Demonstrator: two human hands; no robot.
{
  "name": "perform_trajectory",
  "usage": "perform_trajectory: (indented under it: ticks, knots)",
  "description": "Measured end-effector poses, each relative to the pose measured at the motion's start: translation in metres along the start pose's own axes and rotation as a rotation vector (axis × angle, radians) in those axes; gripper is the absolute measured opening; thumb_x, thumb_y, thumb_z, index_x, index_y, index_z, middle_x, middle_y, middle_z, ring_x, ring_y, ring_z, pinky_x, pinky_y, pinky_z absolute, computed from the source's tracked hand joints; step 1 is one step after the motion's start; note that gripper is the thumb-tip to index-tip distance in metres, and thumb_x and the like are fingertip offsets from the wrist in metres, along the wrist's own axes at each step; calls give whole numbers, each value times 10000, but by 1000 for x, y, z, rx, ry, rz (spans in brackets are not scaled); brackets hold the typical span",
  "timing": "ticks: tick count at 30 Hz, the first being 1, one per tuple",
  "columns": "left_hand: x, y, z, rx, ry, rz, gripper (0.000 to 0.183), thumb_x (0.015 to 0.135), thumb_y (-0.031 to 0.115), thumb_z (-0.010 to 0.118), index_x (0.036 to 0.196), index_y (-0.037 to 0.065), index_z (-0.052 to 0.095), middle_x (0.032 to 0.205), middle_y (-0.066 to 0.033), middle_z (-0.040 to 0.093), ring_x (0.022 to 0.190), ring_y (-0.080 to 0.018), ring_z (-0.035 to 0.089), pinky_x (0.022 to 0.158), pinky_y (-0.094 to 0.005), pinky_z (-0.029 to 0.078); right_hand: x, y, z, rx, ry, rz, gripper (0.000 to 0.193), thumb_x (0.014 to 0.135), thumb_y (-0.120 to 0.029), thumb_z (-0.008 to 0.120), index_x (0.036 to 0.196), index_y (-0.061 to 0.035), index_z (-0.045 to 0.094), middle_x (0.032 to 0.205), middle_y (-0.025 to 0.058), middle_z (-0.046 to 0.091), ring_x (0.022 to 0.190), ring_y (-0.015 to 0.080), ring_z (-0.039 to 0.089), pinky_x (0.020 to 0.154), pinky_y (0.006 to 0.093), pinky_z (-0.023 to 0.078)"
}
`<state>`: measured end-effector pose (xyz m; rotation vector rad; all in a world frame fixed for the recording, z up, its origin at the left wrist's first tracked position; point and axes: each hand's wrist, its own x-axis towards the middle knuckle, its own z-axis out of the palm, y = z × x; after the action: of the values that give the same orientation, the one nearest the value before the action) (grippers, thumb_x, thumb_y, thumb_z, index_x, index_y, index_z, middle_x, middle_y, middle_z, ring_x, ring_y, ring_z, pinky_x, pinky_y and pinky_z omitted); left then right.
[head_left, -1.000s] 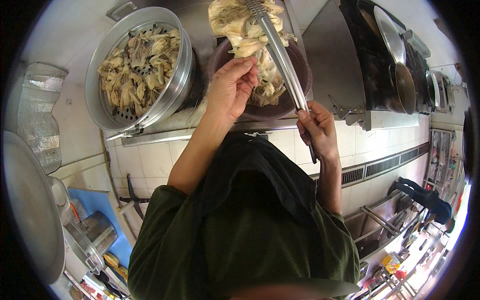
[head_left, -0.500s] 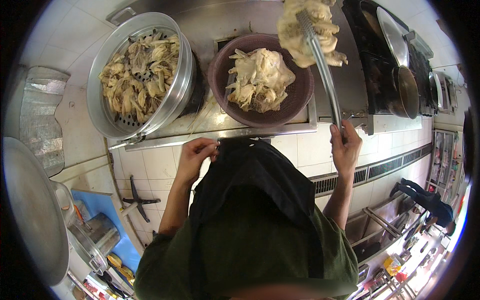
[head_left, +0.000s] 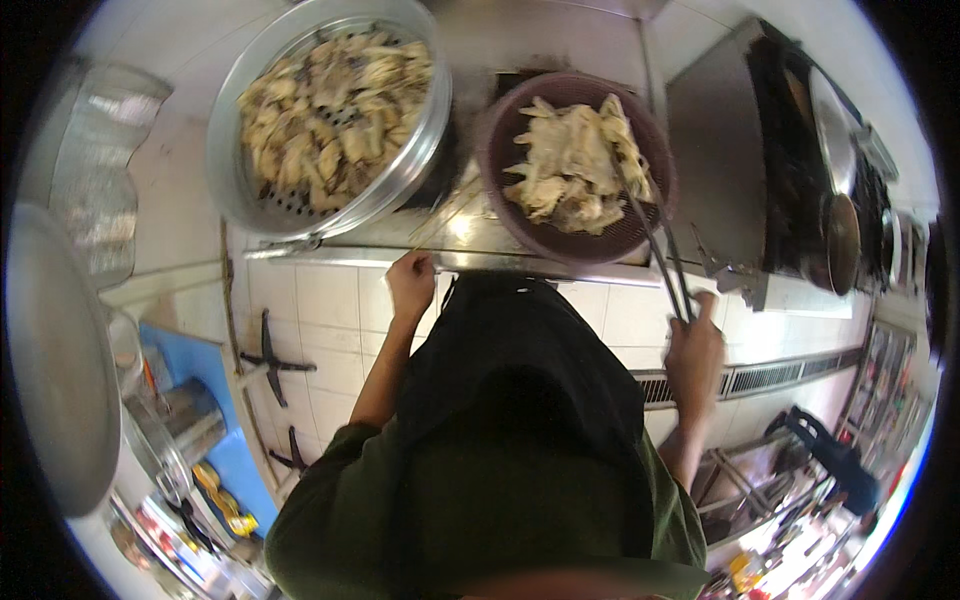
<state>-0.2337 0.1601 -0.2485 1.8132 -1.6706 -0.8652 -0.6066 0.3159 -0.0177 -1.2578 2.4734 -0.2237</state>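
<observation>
My right hand (head_left: 695,345) grips long metal tongs (head_left: 660,245) by the handle end. Their arms reach into a brown mesh basket (head_left: 495,190) on the counter, at the right side of a heap of pale cooked-looking poultry (head_left: 565,165). A yellowish poultry piece (head_left: 624,140) lies at the tongs' tips; whether they still grip it I cannot tell. Beside the counter's front edge, my left hand (head_left: 411,283) is closed with curled fingers, and any content is hidden. Left of the basket, a large metal steamer pot (head_left: 228,160) with a perforated bottom holds many similar poultry pieces (head_left: 330,110).
A metal counter edge (head_left: 360,257) runs before me. At the right stands a dark stove with a brown pan (head_left: 843,243). A big round metal lid (head_left: 60,370) and a blue board (head_left: 250,440) are at the left. Another person (head_left: 835,460) stands far right.
The tongs have swung from the raised poultry at upper right down into the basket, and poultry now lies at its right side. My left hand's fingers have curled in. The view has shifted.
</observation>
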Motion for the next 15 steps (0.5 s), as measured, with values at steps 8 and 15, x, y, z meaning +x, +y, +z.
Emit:
perform_trajectory:
  ticks: [8, 15]
  knots:
    - [38, -1, 10, 283, -12, 149, 104, 857, 95, 633, 849, 11, 694, 864, -225, 670, 809, -428, 674, 716, -524, 541, -31, 26, -119, 30, -106, -16, 173, 877, -18, 688, 949, -12, 530, 706, 146, 599, 610, 265, 548, 612, 382, 437]
    - [25, 17, -12, 222, -22, 73, 153, 876, 138, 666, 969, 17, 656, 1014, -263, 616, 885, -459, 665, 756, -533, 560, 28, -31, -89, 370, -39, -381, 187, 921, -92, 692, 872, -24, 524, 634, 14, 469, 578, 98, 382, 526, 293, 306]
